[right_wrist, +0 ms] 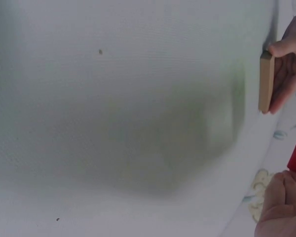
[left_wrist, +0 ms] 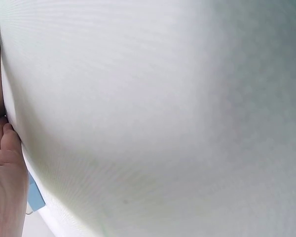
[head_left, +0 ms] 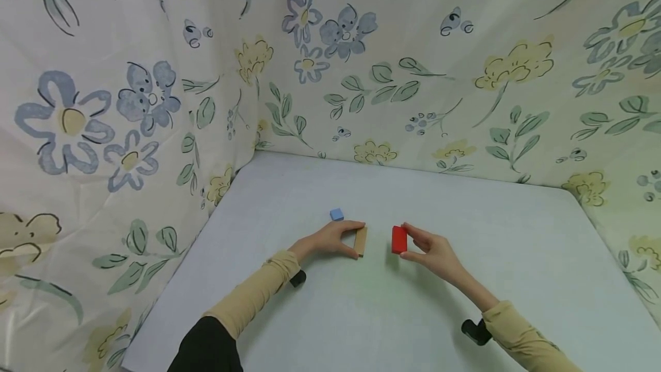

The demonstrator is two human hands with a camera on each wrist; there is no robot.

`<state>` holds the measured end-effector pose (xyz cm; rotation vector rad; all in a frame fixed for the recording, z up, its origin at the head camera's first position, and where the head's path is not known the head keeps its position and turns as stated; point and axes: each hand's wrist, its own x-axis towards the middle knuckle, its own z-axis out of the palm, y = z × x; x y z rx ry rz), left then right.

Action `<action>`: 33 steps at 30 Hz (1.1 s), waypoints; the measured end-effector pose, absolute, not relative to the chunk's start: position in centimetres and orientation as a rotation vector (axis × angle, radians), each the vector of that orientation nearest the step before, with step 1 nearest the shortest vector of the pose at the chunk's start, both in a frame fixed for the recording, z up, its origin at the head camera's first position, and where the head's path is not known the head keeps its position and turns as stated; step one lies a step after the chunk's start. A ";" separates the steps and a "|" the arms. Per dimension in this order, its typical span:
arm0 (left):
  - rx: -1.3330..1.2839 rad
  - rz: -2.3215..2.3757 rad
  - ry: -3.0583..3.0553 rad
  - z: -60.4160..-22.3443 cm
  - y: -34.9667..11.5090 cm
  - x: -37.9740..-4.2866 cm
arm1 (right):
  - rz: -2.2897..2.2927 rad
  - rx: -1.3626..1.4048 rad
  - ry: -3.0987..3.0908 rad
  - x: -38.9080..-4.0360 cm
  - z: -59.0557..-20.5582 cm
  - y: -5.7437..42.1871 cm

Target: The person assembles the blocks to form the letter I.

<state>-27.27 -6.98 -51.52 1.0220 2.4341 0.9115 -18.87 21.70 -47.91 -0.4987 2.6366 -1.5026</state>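
Note:
My left hand (head_left: pixel 334 238) pinches a flat tan wooden block (head_left: pixel 361 242) by its two ends, thumb at the near end and fingers at the far end. In the right wrist view that wooden block (right_wrist: pixel 266 82) stands on its long edge close to the white surface. To its right, my right hand (head_left: pixel 432 250) holds a red rectangular block (head_left: pixel 399 240) between thumb and fingertips, with a shadow below it. A gap separates the two blocks. Just behind the left hand lies a small blue block (head_left: pixel 337 214), also partly seen in the left wrist view (left_wrist: pixel 36 196).
Both hands work over a white table (head_left: pixel 413 326). Floral fabric (head_left: pixel 382 102) hangs along its back and sides. A black wrist camera (head_left: pixel 476 332) sits under the right wrist, and another black camera (head_left: pixel 298 278) under the left.

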 end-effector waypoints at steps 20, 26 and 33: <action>1.026 0.919 2.427 -51.9 -7.0 -27.4 | -1.492 -0.496 2.584 -18.6 -50.2 21.0; 1.026 0.915 2.426 -51.9 -7.0 -27.4 | -1.454 -0.510 2.619 -18.4 -50.4 21.0; 1.025 0.924 2.423 -51.9 -7.1 -27.5 | -1.401 -0.502 2.647 -18.4 -51.0 21.0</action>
